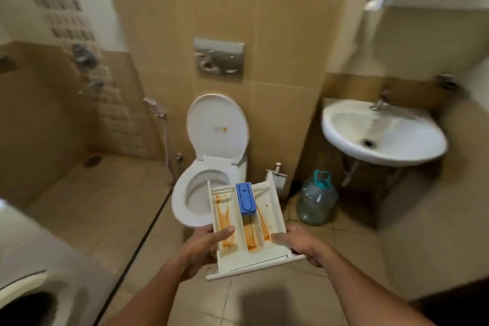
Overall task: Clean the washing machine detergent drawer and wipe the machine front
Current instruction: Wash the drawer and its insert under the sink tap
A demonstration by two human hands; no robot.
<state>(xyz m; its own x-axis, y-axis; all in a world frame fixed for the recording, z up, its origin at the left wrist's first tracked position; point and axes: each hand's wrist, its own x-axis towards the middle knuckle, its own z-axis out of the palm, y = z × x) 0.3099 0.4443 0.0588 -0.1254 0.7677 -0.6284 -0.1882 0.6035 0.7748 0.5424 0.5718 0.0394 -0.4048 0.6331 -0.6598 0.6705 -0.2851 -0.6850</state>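
White plastic detergent drawer (248, 222), orange-stained, blue insert (246, 198), held level above the tiled floor; left hand (205, 245) and right hand (301, 245) each grip one side

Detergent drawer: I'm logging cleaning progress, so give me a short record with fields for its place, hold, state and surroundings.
item: detergent drawer
held by: left hand gripping its left side, right hand gripping its right side
position: in the air, out of the washing machine at lower left
state: orange residue in the compartments; blue insert in the middle one
ahead: toilet, lid up
right: sink; water jug on the floor beside it
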